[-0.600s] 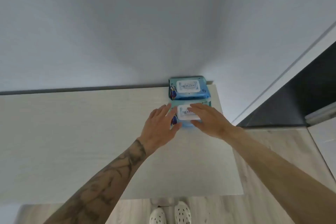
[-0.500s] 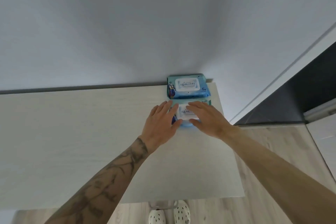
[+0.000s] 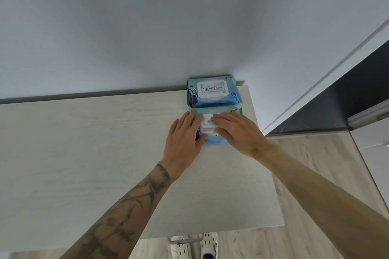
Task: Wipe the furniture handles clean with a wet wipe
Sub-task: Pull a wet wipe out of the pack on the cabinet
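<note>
Pack position: near wet-wipe pack (image 3: 212, 140) lies flat on the pale cabinet top (image 3: 84, 153), close to its far right corner and directly ahead of both hands.
Pack axis: its long side runs left to right, parallel to the wall, with the white flip lid (image 3: 207, 125) facing up.
Second pack: an identical wet-wipe pack (image 3: 213, 92) sits just beyond it against the wall, with the two nearly touching edge to edge.
Left hand: left hand (image 3: 183, 139) is laid flat on the pack's left end, fingers straight and pointing away. It presses rather than grasps.
Right hand: right hand (image 3: 237, 132) comes in from the right and its fingers lie almost straight across the lid. No curl round the lid shows, and I cannot tell whether the thumb is under the lid's front edge.
Nearer hand: both are in contact, but only the right covers the lid, so it is probably the one to open it.
Arms: both forearms are stretched well forward and converge on the pack.
Step judged: opening the pack to draw a wipe. No wipe is out yet.
Handles: none is clearly in view. A pale bar (image 3: 186, 240) below the top's front edge may be one.
</note>
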A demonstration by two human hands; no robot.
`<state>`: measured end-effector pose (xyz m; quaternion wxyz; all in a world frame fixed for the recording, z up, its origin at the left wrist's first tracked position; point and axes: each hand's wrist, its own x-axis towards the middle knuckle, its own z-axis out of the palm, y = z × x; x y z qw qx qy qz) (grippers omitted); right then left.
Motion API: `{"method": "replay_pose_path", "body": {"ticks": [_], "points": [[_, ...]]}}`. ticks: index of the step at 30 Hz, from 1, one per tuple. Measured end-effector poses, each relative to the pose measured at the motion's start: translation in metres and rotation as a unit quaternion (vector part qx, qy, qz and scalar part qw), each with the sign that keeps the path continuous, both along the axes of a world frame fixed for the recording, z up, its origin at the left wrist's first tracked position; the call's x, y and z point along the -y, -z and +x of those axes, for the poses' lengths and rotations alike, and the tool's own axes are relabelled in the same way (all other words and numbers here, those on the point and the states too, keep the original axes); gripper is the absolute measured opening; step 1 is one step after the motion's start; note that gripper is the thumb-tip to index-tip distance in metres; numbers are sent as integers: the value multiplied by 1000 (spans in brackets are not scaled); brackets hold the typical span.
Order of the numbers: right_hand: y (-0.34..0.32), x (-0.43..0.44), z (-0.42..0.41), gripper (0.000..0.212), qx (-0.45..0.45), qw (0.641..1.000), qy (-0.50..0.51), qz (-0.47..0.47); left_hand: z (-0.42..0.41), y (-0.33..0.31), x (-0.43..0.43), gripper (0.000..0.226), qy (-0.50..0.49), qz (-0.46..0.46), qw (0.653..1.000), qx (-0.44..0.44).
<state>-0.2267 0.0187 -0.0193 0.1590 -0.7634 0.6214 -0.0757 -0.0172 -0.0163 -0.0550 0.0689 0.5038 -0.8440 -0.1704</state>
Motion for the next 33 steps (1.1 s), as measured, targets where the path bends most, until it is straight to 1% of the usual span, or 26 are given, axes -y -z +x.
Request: {"method": "replay_pose_path", "body": {"ticks": [3,5,7,9,11,13,14,17,20,24,26,30,33], "points": [[-11,11,-2,35,25,999,33,-13,-1,-2,-1,84,-13,13,999,-37],[-16,23,-3,33,59,996,57,-25,-2,-3,-1,91,-21,28,997,-74],[-16,35,-2,29,73,992,90,-53,-3,-4,1,94,-23,37,995,-85],[-12,43,0,29,81,983,143,-77,-5,-4,4,92,-23,34,996,-80],[-9,46,4,38,101,973,192,-80,-6,-2,7,84,-12,10,998,-66],[-7,44,8,46,118,967,212,-73,-9,1,10,74,-7,-9,999,-50],[-6,40,9,45,123,967,211,-74,-9,3,12,73,-8,-9,999,-44],[-4,22,11,33,108,973,187,-80,-12,7,16,76,-7,-9,1000,-24],[-1,11,8,26,102,977,172,-77,-11,11,18,76,-8,-11,1000,-20],[4,11,12,22,94,986,140,-4,-10,12,19,76,-9,-7,999,-31],[4,15,12,21,87,987,135,9,-11,12,19,76,-11,-1,999,-32],[2,21,9,18,45,994,102,21,-11,12,18,76,-14,8,999,-28],[1,24,10,17,-2,998,64,13,-11,12,18,76,-13,9,999,-32]]}}
